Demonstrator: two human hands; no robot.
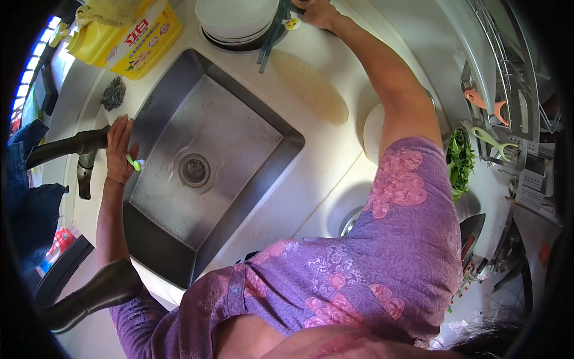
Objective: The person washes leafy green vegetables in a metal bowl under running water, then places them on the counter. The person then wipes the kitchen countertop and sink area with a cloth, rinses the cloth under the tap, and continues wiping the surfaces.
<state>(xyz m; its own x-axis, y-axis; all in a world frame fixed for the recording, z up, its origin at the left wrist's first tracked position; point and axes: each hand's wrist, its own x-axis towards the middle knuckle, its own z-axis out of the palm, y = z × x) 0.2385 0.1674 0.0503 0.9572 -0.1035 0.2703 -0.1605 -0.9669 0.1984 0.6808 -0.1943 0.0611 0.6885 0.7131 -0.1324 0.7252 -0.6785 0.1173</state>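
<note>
My left hand [119,150] rests at the left rim of a stainless steel sink [210,116], its fingers stretched against a dark metal faucet [92,141]. A small green brush [136,162] with pale bristles sits at my thumb, over the sink's edge. At the top, my right hand [316,13] reaches to the counter beside stacked white bowls [237,18]; the frame's edge cuts it off, and a dark thing shows by its fingers. Dark green chopsticks [271,40] lean over the bowls, near a small white-and-yellow item [292,24]. A dried loofah [309,87] lies on the counter.
A yellow detergent jug [130,40] and a steel wool pad [113,93] are at upper left. Blue cloth [31,193] hangs left, above a dark rounded fixture [98,291]. To the right are leafy greens [459,166], peelers [486,105] and a metal rack [502,54].
</note>
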